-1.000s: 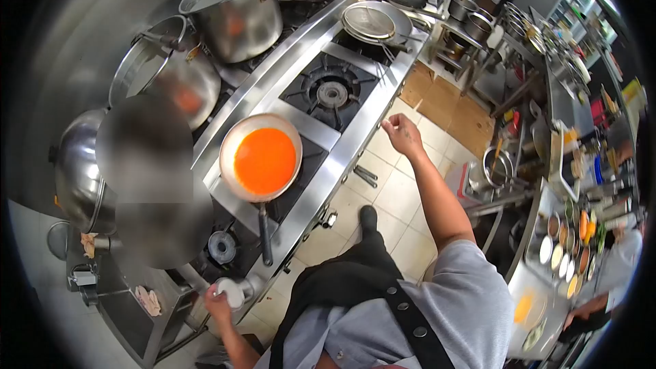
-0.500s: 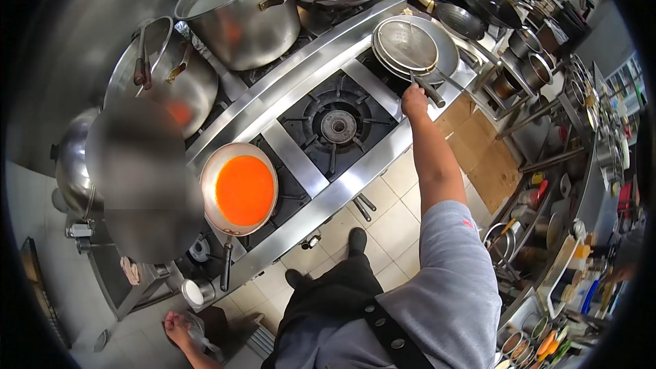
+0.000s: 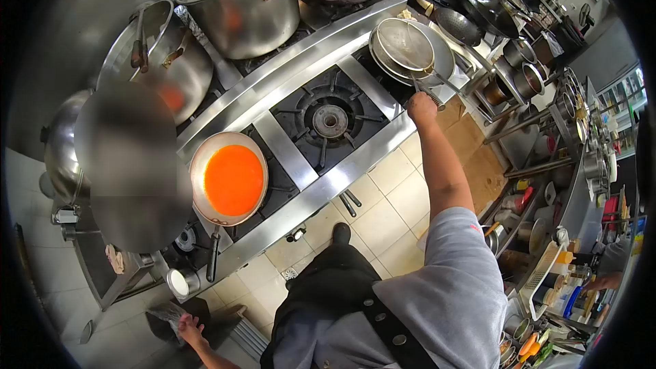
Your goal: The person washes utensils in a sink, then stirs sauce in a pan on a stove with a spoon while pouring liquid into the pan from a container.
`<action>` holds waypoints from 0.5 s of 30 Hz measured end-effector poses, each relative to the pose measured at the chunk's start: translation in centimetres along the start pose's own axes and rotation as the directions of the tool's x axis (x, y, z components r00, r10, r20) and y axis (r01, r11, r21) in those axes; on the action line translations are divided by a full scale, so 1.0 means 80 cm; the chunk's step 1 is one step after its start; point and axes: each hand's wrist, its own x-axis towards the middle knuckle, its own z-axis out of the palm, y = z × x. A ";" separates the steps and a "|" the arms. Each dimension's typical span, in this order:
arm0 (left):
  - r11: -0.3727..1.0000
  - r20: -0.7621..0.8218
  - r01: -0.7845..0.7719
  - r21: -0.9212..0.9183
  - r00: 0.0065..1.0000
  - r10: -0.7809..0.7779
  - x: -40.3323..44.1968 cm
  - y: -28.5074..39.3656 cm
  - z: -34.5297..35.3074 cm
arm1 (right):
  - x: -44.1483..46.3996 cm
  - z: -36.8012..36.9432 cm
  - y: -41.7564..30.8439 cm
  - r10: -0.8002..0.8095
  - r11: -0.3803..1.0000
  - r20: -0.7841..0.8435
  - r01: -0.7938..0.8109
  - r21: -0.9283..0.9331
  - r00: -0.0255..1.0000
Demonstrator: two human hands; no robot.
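My right hand [image 3: 422,108] is closed round a thin metal handle [image 3: 415,83] at the near side of a stacked pan and strainer. The round mesh strainer [image 3: 404,44] rests on a wide metal pan [image 3: 443,55] on the far burner. Which utensil the handle belongs to is hard to tell. Low on the left, my left hand [image 3: 191,330] has its fingers stretched out beside a crumpled clear plastic bag [image 3: 167,313], over a dark bin [image 3: 158,328]. The bag appears to lie just beyond the fingertips.
A frying pan [image 3: 234,179] of orange sauce sits on the stove, its handle [image 3: 213,256] overhanging the front edge. Behind are a large stockpot [image 3: 242,17] and a second pot [image 3: 195,72]. A white-filled container [image 3: 181,282] stands front left. Shelves with pans line the right.
The plastic bag has gone from under my left hand to beyond its fingertips, over the bin. My right hand stays at the thin handle. The whole view has shifted slightly.
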 end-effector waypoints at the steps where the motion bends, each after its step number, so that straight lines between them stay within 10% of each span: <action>1: 0.999 0.009 -0.006 0.032 1.000 0.005 0.001 -0.002 0.001 | -0.003 0.002 0.001 0.021 1.000 0.005 -0.021 -0.006 1.000; 7: 0.997 0.064 -0.033 0.063 0.998 0.029 0.000 -0.007 -0.008 | 0.039 -0.053 0.027 -0.081 0.996 0.036 0.081 0.027 0.996; 9: 0.994 0.081 -0.050 0.094 0.996 0.042 -0.021 0.015 -0.003 | 0.082 -0.067 0.056 -0.422 0.847 0.242 0.475 -0.238 0.874; 11: 0.994 0.087 -0.044 0.098 0.996 0.035 -0.031 0.024 0.003 | 0.056 -0.138 0.040 -0.140 0.988 0.436 0.093 0.126 0.889; 15: 0.999 0.073 -0.011 0.036 0.997 0.008 -0.036 0.012 0.006 | 0.051 -0.156 0.081 -0.308 0.944 0.429 0.217 0.250 0.849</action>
